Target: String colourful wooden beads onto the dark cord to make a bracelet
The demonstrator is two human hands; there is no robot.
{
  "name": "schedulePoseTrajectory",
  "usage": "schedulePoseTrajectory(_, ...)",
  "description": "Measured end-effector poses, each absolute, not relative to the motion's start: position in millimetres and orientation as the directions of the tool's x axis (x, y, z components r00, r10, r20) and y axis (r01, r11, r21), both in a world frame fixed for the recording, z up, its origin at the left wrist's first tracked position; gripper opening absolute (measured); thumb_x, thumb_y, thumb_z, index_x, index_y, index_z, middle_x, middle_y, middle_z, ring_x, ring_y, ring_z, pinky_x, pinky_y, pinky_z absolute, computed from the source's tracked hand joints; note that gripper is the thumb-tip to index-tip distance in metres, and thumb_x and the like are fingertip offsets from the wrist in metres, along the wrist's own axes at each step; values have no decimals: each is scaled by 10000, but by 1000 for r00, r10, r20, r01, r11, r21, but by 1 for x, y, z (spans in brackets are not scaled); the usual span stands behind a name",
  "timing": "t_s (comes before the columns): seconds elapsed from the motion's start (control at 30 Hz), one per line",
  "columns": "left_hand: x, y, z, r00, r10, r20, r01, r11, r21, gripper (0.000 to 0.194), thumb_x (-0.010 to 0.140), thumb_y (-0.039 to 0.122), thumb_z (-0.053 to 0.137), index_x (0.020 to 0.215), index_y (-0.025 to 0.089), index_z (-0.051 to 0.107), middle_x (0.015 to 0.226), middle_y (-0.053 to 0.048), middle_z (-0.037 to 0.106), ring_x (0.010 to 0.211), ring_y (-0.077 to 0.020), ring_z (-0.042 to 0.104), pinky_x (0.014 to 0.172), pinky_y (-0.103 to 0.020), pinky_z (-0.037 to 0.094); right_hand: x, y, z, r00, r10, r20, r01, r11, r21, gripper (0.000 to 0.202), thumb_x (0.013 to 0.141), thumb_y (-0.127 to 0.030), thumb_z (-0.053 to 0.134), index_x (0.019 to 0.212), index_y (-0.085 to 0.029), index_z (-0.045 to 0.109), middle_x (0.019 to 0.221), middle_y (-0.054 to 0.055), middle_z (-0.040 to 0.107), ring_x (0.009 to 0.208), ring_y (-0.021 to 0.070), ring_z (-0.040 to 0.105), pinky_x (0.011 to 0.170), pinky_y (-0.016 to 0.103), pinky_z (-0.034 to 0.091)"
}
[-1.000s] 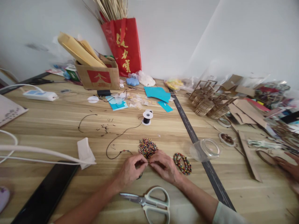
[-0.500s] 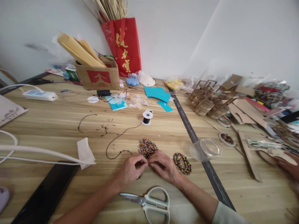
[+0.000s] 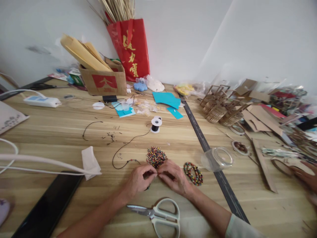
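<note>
Here, at lower middle, the left hand (image 3: pixel 139 178) pinches the black cord (image 3: pixel 113 160) and the right hand (image 3: pixel 174 178) a tiny thing, close by the bead pile (image 3: pixel 156 156), maybe so beads are easy to reach.

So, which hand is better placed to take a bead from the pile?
Probably the right hand: in this view it borders the pile, while the left hand sits slightly lower, with the cord running toward it. Both look pinched, so neither seems free.
</note>
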State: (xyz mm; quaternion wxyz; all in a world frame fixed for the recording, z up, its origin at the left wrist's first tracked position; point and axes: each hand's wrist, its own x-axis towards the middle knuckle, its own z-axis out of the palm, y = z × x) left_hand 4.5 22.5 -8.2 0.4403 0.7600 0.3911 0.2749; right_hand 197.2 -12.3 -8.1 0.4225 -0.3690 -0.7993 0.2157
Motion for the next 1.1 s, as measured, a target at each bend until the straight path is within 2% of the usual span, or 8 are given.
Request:
schedulePoseTrajectory(0.53,3,26,-12,569,798,198,230,-386,894,174,795,166,552,786,151,725,802,-85,724,742,-179,670,699,-270,528,199,-12,-8,-381,755,533,394,654,-646,94,954,-196,544,986,-185,631,888,82,649,837,177,609,745,313,525)
schedulePoseTrajectory(0.8,5,24,-13,518,850,96,261,-264,928,130,738,133,603,809,155,709,774,-50,754,692,-163,675,676,-245,538,198,-12,-8,-366,759,539,388,651,-653,86,955,-220,550,968,-180,625,860,77,663,819,176,614,726,308,516)
schedulePoseTrajectory(1.1,7,22,-10,534,843,66,247,-231,941,146,741,156,595,848,145,693,771,-48,739,707,-163,672,686,-249,527,198,-11,-9,-378,753,539,350,655,-670,110,964,-246,552,920,-177,627,824,70,676,783,169,620,712,303,515)
